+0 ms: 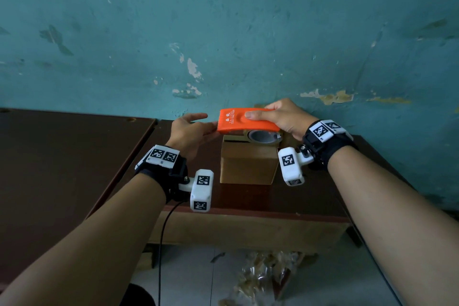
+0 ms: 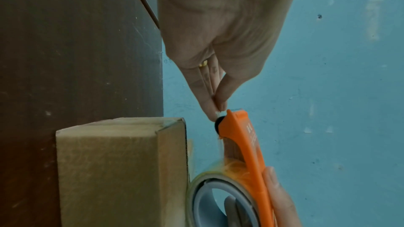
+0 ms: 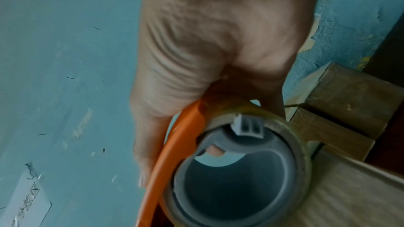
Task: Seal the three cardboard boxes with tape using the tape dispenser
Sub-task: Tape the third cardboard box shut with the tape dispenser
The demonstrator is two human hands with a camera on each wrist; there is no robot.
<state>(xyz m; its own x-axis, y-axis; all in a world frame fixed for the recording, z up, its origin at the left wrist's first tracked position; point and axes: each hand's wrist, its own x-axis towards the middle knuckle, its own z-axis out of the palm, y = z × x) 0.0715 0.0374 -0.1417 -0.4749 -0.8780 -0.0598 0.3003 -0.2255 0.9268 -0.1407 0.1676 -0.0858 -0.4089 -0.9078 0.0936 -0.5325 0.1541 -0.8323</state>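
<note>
Your right hand (image 1: pixel 285 117) wraps the orange tape dispenser (image 1: pixel 248 119), thumb flat on top, so the roll sits just above the cardboard box (image 1: pixel 248 164) on the desk (image 1: pixel 310 196), close enough to lay tape on the flaps. Your left hand (image 1: pixel 191 131) pinches at the serrated front end, apparently on the free tape end (the strip itself is too thin to make out), likely to draw it out. Two more boxes (image 3: pixel 349 96) wait behind by the wall.

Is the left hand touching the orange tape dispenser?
Touching. The left wrist view shows the left hand fingertips pinching at the front tip of the tape dispenser.
</note>
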